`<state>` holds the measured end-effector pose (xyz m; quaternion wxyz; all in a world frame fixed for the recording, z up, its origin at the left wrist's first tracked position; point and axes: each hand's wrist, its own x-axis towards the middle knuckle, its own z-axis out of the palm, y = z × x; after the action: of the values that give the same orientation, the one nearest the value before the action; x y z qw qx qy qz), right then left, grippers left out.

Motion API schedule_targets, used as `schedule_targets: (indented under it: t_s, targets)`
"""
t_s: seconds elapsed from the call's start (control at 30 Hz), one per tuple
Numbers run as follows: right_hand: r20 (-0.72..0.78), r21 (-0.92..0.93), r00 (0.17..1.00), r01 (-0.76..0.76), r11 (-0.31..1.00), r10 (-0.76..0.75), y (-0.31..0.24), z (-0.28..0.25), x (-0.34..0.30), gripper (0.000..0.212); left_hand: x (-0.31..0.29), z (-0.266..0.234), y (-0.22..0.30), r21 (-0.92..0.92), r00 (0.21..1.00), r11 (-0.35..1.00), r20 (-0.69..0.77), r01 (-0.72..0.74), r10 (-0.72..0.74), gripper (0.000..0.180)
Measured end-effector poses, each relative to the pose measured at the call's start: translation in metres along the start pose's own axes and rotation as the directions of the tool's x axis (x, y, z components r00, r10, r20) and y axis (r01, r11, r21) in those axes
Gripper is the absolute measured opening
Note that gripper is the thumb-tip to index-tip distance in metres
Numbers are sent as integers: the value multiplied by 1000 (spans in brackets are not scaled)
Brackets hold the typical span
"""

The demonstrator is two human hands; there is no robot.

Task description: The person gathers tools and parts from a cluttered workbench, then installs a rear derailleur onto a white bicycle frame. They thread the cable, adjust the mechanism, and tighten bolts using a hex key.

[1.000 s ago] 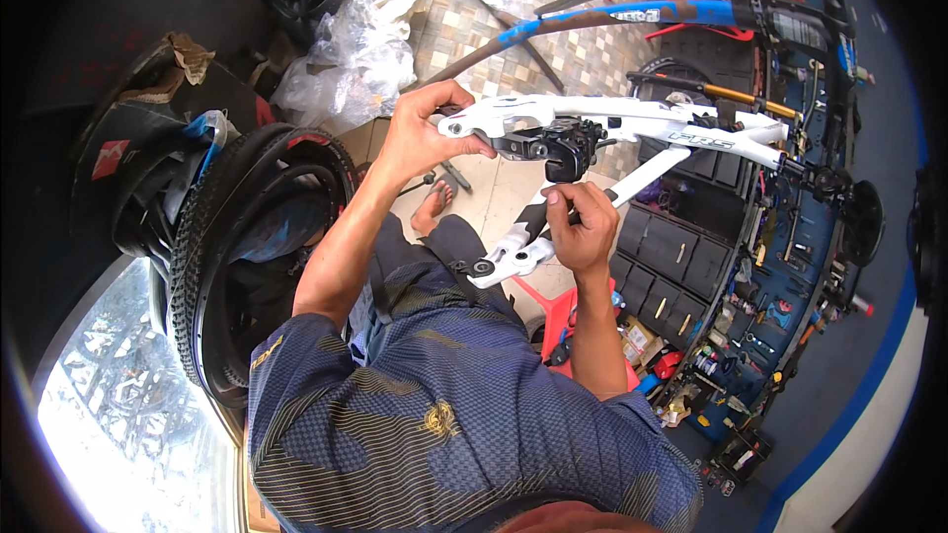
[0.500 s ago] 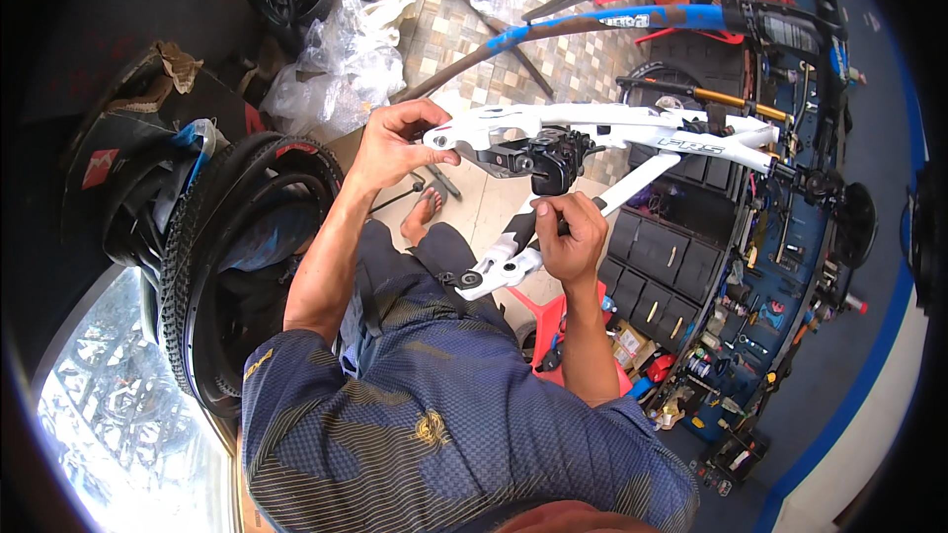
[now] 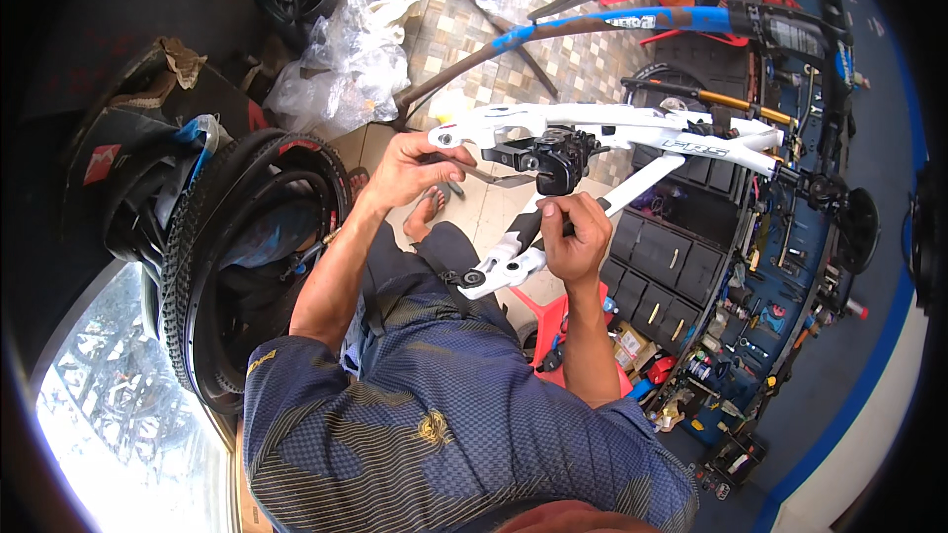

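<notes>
A white bicycle frame part (image 3: 642,118) stretches across in front of me, with a black mechanism (image 3: 560,166) fixed near its middle. My left hand (image 3: 420,170) is closed just under its left end, pinching a thin metal tool (image 3: 497,178) whose flattened tip reaches the mechanism. Below the mechanism, my right hand (image 3: 576,237) has its fingers curled beside the frame's lower white arm (image 3: 647,183). What those fingers hold, if anything, is hidden. A white bracket end with round holes (image 3: 504,271) lies left of that hand.
A blue and brown tube (image 3: 612,20) arches beyond the frame. Tyres (image 3: 247,266) stack at the left, near crumpled clear plastic (image 3: 346,69). Black drawers (image 3: 647,271) and a blue tool bench (image 3: 760,326) line the right. A red stool (image 3: 543,316) stands below. Another person's legs show at the top.
My left hand has shifted off the frame's left end to just below it. The thin tool now points right, toward the black mechanism. My right hand stays nearly in place.
</notes>
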<state>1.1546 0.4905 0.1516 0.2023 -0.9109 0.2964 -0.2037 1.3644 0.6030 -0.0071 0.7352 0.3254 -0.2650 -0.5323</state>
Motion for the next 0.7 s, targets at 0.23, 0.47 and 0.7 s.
schedule_targets:
  t_s: [0.23,0.47,0.7]
  targets:
    - [-3,3,1000,-1,1000,1,2,1,-1,7,-16,9,0,146,997,988,-42,-57,63,21]
    - [-2,1,1000,-3,1000,3,2,1,-2,8,-21,31,8,-91,959,980,240,177,-151,49]
    - [0,0,1000,-7,1000,7,0,1,-1,8,-32,50,16,-242,916,914,319,327,-243,56]
